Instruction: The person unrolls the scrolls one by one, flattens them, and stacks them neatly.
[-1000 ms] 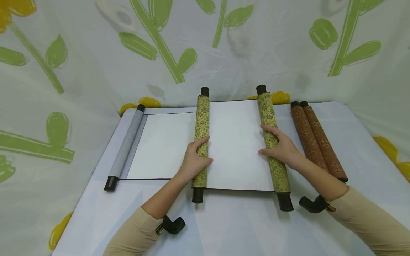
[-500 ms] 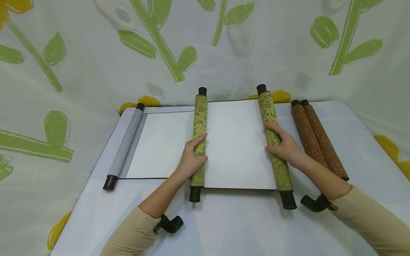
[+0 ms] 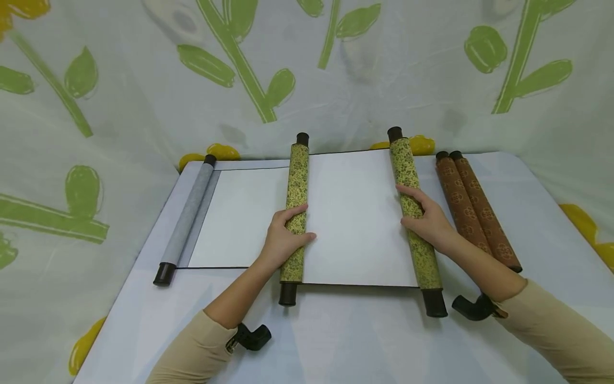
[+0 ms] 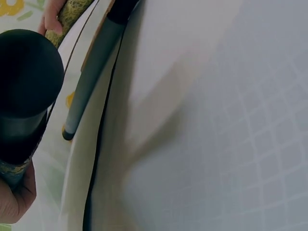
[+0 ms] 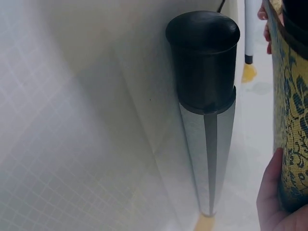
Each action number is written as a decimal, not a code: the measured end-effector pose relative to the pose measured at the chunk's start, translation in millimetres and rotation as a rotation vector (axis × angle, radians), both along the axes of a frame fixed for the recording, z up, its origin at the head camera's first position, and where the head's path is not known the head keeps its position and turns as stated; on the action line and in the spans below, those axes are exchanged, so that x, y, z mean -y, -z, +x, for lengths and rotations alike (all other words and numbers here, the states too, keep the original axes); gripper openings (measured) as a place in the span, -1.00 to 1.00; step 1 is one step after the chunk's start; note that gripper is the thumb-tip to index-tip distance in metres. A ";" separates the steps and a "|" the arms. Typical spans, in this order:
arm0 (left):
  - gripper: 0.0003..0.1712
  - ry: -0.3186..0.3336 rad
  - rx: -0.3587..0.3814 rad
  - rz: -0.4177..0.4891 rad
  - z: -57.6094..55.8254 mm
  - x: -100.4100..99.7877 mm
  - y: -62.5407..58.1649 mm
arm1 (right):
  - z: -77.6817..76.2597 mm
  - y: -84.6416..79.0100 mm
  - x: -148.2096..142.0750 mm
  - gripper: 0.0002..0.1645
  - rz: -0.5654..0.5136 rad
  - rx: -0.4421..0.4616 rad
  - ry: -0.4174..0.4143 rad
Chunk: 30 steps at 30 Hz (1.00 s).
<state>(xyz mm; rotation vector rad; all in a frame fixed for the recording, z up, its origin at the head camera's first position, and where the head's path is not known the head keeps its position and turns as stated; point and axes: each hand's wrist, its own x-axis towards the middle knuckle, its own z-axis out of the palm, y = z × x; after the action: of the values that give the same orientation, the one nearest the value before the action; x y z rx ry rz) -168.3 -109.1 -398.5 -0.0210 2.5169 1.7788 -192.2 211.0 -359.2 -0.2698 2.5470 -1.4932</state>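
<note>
Between the left grip (image 3: 283,240) and right grip (image 3: 429,221), each curled round a patterned roller (image 3: 298,170), a white sheet (image 3: 355,224) is held spread; probably light and easily creased, it is best handled by the stiff-looking rollers.

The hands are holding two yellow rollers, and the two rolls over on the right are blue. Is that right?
Not quite: the two rolls on the right are brown, not blue, as the head view shows. The left hand does hold one yellow roller and the right hand the other.
</note>
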 end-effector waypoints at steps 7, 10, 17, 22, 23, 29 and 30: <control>-0.18 -0.011 0.000 -0.032 0.7 -0.4 -0.8 | -3.0 2.3 0.8 0.06 0.083 0.001 0.036; -0.17 -0.010 -0.005 -0.041 1.0 0.0 -1.4 | -4.6 3.9 0.8 0.08 0.081 0.000 0.031; -0.25 -0.009 0.009 -0.042 0.4 0.9 -1.4 | -4.4 2.4 0.3 -0.02 0.040 0.020 0.015; -0.26 -0.022 0.024 -0.072 -1.3 3.3 -1.1 | -4.1 1.5 -0.5 -0.06 0.043 0.020 -0.004; -0.26 -0.020 0.021 -0.076 -1.7 4.0 -1.0 | -4.2 1.2 -0.9 -0.07 0.043 0.016 -0.006; -0.32 0.035 0.029 -0.095 -0.8 8.1 -1.5 | -5.1 0.9 -2.9 -0.11 0.033 0.024 0.005; -0.34 0.040 0.034 -0.098 -0.3 8.8 -1.8 | -5.2 1.0 -3.1 -0.12 0.030 0.028 0.008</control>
<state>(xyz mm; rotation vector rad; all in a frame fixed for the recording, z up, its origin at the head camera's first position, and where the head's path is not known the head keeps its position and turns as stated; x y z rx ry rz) -168.7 -117.9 -396.7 -0.0050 2.5597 1.6249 -197.4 214.1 -360.2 -0.2323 2.5496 -1.4494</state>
